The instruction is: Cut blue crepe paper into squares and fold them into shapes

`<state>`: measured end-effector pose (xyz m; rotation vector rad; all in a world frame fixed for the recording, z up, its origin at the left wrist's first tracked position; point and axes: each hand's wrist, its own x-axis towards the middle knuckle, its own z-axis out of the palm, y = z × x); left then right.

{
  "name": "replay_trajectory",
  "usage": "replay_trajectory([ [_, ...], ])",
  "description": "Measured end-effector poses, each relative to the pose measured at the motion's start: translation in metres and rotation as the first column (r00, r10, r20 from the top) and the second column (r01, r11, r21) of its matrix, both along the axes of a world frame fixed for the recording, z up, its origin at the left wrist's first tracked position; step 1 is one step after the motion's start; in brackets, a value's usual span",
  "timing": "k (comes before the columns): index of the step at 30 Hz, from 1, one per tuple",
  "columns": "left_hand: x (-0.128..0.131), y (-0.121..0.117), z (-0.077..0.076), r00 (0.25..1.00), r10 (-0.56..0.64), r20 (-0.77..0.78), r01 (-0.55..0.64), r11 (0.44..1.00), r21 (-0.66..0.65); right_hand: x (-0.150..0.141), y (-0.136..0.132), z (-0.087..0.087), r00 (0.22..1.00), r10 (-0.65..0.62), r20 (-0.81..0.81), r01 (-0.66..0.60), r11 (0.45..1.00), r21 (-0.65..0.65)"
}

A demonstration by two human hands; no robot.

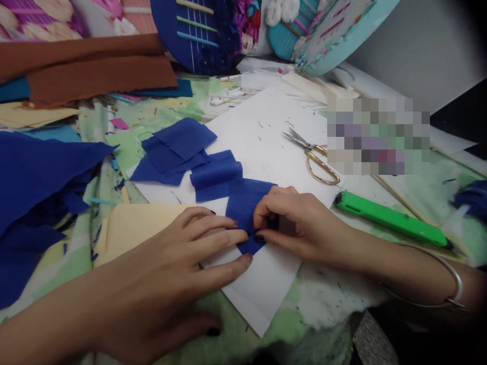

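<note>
A small blue crepe-paper piece (243, 205) lies on a white sheet (262, 137) near the front of the table. My left hand (171, 276) lies flat with its fingers stretched out, the fingertips pressing the blue piece's left edge. My right hand (294, 223) is curled, thumb and fingertips pinching the same piece's right side. More blue crepe squares (178, 149) lie just behind on the white sheet.
Gold-handled scissors (314, 154) and a green utility knife (391, 218) lie to the right. A cream sheet (133, 225) sits under my left hand. A blue paper pile (38, 172) fills the left, brown sheets (95, 68) and decorated craft boards (205, 30) the back.
</note>
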<state>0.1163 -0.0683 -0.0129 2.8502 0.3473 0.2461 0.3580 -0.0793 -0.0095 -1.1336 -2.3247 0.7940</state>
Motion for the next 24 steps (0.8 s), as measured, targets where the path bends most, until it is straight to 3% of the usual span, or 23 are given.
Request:
replay_trajectory([
  [9, 0.001, 0.000, 0.001, 1.000, -0.017, -0.002, 0.017, 1.000, -0.010, 0.001, -0.005, 0.003, 1.000, -0.008, 0.003, 0.008, 0.997, 0.071],
  [16, 0.001, 0.000, 0.003, 1.000, 0.003, -0.027, -0.004, 1.000, -0.020, -0.002, -0.009, 0.004, 0.996, -0.020, 0.092, 0.019, 1.000, 0.010],
  [24, 0.000, 0.005, 0.012, 0.996, -0.048, -0.073, 0.038, 0.992, -0.121, 0.009, -0.003, 0.009, 0.999, -0.036, 0.013, 0.037, 0.995, -0.096],
])
